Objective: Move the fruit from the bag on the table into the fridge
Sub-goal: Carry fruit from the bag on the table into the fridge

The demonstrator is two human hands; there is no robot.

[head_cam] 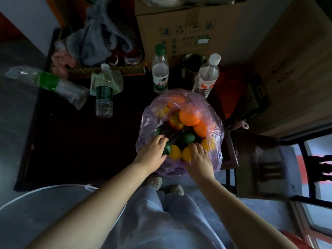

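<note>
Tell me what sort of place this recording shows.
Probably a lived-in home room: a dark wooden table crowded with clear plastic water bottles, a large brown cardboard box, and a heap of grey clothing.

Purple bag (214, 155); orange (189, 118), yellow (175, 152) fruit.

Upper centre: large cardboard box (188, 33), printed handling symbols on its side.
In front of it: metal cup (195, 60), upright.
Left of the cup: clear green-capped bottle (159, 69), upright.
Right of the cup: white-capped bottle (207, 76), red label, upright.
Centre left: dark-green-labelled bottle (104, 92), upright.
Far left: large clear bottle (48, 83), green band, lying on its side.
Upper left: heap of grey cloth (100, 38), with pink cloth (61, 60) beside it.
Right edge: wooden cabinet (296, 69).
Lower right: dark chair (265, 162).
</note>
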